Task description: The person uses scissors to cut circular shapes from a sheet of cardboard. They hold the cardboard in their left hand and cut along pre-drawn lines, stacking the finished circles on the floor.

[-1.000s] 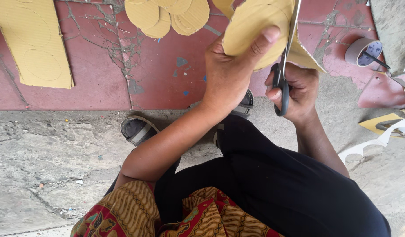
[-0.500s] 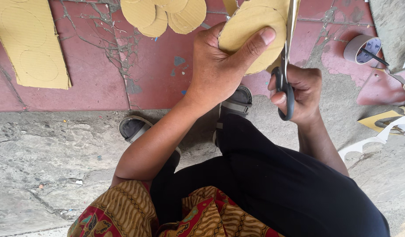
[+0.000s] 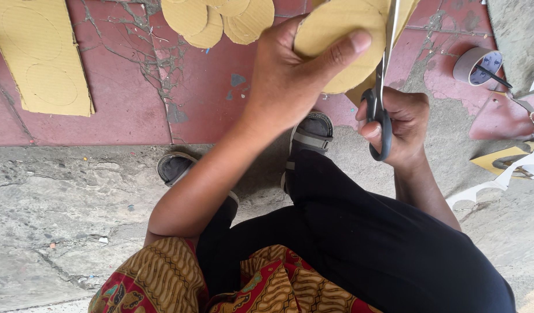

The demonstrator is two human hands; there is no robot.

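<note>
Left hand pinching a round cardboard piece, thumb pressed on its face, raised above the red tiled floor. Right hand closed through grey scissors, blades up against the piece's edge. Cut cardboard discs ahead, marked cardboard sheet far left, tape roll right.

Tan cardboard, dark grey scissors, red-brown batik cloth, black trousers
</note>
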